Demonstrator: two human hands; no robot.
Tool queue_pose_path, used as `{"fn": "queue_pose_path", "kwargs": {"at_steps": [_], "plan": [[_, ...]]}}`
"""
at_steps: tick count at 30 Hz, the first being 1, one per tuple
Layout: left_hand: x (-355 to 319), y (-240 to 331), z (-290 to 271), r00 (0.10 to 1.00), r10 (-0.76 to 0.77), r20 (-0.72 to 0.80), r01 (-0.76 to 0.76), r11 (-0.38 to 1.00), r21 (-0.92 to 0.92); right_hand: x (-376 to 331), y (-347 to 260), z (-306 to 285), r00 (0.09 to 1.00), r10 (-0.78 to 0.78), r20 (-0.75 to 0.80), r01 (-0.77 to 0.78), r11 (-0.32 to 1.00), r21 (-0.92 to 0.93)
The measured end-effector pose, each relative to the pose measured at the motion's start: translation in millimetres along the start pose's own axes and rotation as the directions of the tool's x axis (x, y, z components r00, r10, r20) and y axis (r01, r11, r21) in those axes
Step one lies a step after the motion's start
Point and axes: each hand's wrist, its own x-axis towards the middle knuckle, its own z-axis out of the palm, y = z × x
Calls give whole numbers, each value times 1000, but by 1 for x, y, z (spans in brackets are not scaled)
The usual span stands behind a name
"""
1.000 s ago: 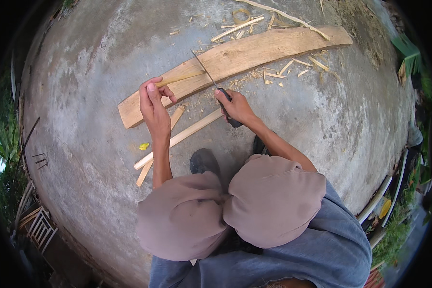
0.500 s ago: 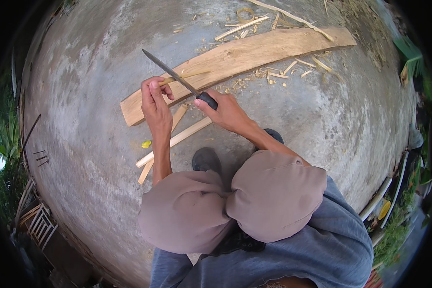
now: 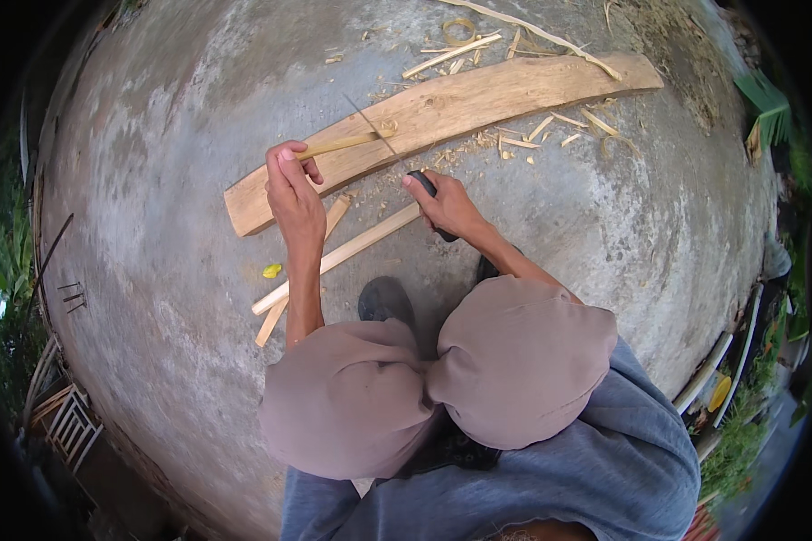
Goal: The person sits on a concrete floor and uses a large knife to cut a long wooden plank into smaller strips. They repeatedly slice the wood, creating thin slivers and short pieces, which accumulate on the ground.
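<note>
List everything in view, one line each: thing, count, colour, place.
plank: one, pale brown, on the concrete ahead
stick: one, yellowish, in left hand, lying across the plank
knife: one, thin grey blade, dark handle, in right hand, blade on the stick
slats: two, light wood, crossed on the ground below the plank
shavings: many, pale, scattered around the plank
yellow scrap: one, left of the slats
shoe: one, dark, near the knees
ground: grey concrete
knees: two, brown trousers
left hand: gripping the stick
right hand: gripping the knife
</note>
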Motion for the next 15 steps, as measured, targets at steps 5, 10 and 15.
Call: {"fn": "queue_pose_path", "kwargs": {"at_steps": [5,10,15], "plan": [[0,-3,1,999,11,-53,-14,998,-56,-6,-11,9,1000,-15,-10,15,1000,-26],[10,-26,-6,964,-105,-243,90,993,-73,-7,26,-3,988,154,-10,-150,970,191],[-6,-47,-23,937,-244,-251,221,968,-117,-5,23,-14,964,223,149,-265,872,412]]}}
